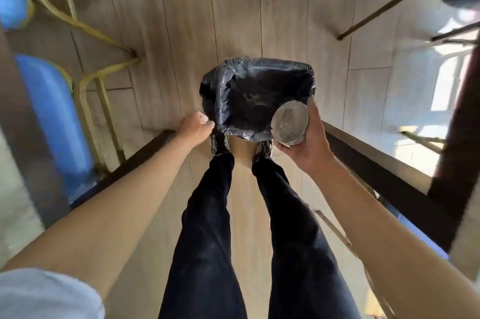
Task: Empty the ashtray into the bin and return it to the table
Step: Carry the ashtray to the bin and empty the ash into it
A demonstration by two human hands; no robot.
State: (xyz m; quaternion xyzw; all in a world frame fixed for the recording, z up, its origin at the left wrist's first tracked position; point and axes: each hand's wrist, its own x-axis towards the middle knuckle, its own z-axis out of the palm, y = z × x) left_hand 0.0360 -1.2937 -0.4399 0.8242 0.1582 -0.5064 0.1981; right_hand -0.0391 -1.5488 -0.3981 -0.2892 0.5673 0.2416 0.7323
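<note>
Head view, looking steeply down along 2 bare forearms and 2 legs in dark trousers.

At centre frame, a bin lined with a black plastic bag, standing on a pale wood-plank floor, just ahead of the feet.

At centre right, right hand wrapped around a round metal ashtray, fingers curled at its rim from below and from the far side. Ashtray tilted, grey ash-stained inside facing the camera, held over the bin's near right corner and overlapping the rim there. Contact with the bag impossible to tell.

At centre left, left hand loosely curled, thumb and fingertips at the bin's near left corner, right at the edge of the black bag. Pinching the plastic or merely touching it: cannot tell through the blur.

At left edge, 2 blue chair seats on yellowish metal frames. At lower right, a dark table edge running diagonally, with bright window light beyond. At upper right, more chair legs, blurred.
</note>
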